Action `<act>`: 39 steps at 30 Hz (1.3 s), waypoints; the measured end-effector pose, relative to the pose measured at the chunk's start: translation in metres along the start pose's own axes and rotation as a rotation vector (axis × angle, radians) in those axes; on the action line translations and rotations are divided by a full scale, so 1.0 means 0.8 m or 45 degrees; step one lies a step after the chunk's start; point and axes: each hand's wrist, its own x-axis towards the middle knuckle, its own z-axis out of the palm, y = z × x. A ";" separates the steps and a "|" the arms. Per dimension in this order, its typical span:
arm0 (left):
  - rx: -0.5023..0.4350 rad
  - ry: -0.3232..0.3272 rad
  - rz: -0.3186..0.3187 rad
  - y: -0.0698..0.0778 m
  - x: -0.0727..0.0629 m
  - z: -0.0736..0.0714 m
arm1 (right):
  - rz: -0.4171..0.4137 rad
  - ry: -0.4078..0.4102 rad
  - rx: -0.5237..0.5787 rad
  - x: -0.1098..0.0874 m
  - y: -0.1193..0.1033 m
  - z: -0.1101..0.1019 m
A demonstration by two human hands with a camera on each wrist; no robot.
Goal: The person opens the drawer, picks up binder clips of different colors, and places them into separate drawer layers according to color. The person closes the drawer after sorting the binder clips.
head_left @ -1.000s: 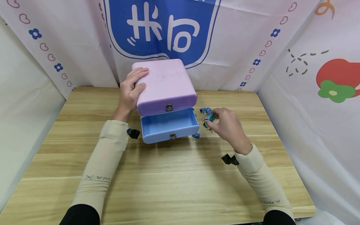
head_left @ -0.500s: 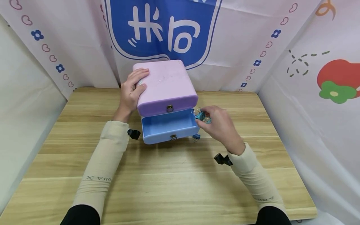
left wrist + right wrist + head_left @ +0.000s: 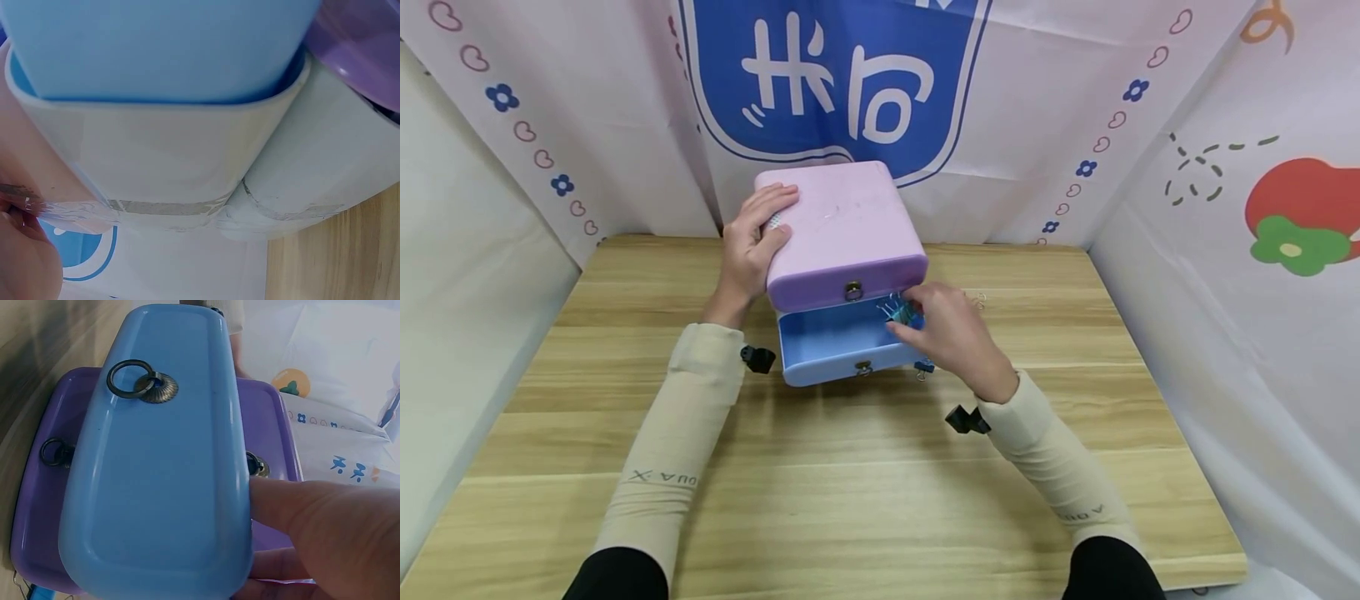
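A small drawer cabinet with a pink top (image 3: 842, 208) stands at the back of the table. Its blue middle drawer (image 3: 857, 350) is pulled out; purple drawer fronts (image 3: 47, 506) show above and below it in the right wrist view. My left hand (image 3: 748, 250) rests on the cabinet's upper left edge, fingers and thumb laid on the pink top. Over the drawer's right end, my right hand (image 3: 955, 333) pinches several teal binder clips (image 3: 898, 310), their wire handles sticking up. The drawer front hides the clips in the right wrist view.
Another blue binder clip (image 3: 923, 367) lies on the wooden table (image 3: 865, 483) by the drawer's right front corner. A clip's wire handle (image 3: 980, 302) shows beyond my right hand. A printed cloth (image 3: 1000, 125) hangs close behind the cabinet.
My right hand has gathered the teal binder clips from the table right of the cabinet and carried them left, over the open blue drawer. The left hand stays on the cabinet.
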 end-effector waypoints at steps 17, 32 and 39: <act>0.029 0.020 0.033 -0.053 0.008 -0.001 | 0.037 0.023 0.041 -0.003 0.005 -0.011; 0.005 0.011 0.038 -0.037 0.006 0.000 | 0.211 0.078 0.028 -0.023 0.049 -0.033; 0.016 0.014 0.055 -0.058 0.009 -0.002 | 0.265 0.054 -0.004 -0.031 0.068 -0.031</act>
